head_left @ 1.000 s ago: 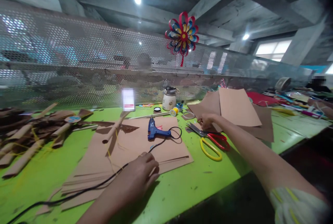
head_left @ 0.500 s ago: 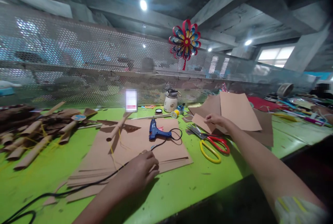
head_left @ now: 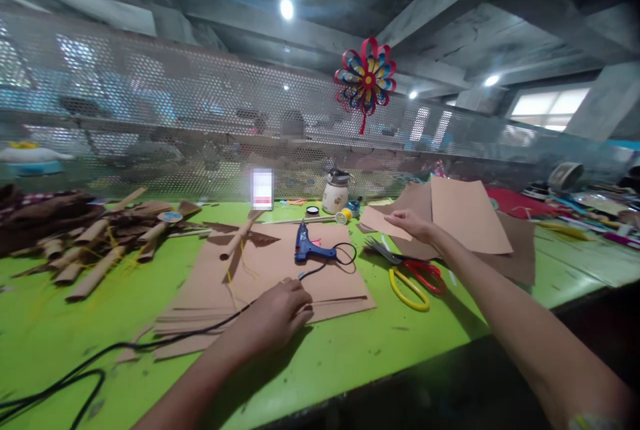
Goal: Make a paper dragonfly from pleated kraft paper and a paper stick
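My right hand (head_left: 413, 225) pinches a small piece of brown paper (head_left: 376, 222) between thumb and fingers. Behind it lean larger brown sheets (head_left: 467, 213). My left hand (head_left: 284, 313) rests, fingers loosely bent, on the front edge of a stack of brown paper (head_left: 200, 290). On that stack lie a blue glue gun (head_left: 315, 250) with a black cord (head_left: 210, 329), and a rolled paper tube (head_left: 236, 240) with yellow thread. Scissors (head_left: 407, 287) with one yellow and one red handle lie open below my right hand.
Several brown tubes (head_left: 95, 273) with yellow thread are heaped at left. At the back stand a lit phone (head_left: 262, 189) and a jar-like bottle (head_left: 335, 193), with a yellow thread spool (head_left: 344, 217) nearby. A mesh partition (head_left: 200, 117) bears a paper flower (head_left: 369, 80). The table edge (head_left: 425, 363) runs along the front.
My right hand has moved slightly left and up with the small paper piece, away from the scissors. My left hand stays on the stack. The view has shifted a little to the left.
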`<state>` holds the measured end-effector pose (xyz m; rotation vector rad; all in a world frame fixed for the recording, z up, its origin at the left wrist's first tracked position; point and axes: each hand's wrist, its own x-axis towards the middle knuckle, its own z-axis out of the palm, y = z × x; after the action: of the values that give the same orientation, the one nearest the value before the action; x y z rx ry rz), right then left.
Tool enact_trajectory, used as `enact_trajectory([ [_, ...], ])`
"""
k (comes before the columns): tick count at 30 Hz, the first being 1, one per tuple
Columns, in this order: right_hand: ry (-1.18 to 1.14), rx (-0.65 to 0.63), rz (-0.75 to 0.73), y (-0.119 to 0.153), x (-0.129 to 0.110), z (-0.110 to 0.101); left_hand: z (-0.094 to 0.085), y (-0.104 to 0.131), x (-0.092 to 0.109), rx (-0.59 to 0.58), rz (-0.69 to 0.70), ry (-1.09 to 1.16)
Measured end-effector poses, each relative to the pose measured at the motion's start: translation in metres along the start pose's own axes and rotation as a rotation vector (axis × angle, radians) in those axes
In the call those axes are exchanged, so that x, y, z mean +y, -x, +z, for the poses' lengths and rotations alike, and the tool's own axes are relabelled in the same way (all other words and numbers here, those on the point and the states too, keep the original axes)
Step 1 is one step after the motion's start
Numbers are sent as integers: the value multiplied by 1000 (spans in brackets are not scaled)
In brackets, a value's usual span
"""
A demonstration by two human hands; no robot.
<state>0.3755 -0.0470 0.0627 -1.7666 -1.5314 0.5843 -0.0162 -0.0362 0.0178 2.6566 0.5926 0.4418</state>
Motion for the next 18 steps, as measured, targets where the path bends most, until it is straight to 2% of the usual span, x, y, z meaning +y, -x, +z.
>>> enact_trajectory([
  [7, -110, -65, -112, 30, -53, 53, -2, -6, 2, 209, -167, 278],
  [13, -87, -197, -272, 52, -104, 104, -9, -7, 1, 283, -176, 846],
  [15, -90, -224, -328, 55, -116, 115, -10, -6, 0, 362, -205, 908],
  [18, -157, -251, -340, 54, -122, 124, -12, -5, -1, 528, -295, 860],
])
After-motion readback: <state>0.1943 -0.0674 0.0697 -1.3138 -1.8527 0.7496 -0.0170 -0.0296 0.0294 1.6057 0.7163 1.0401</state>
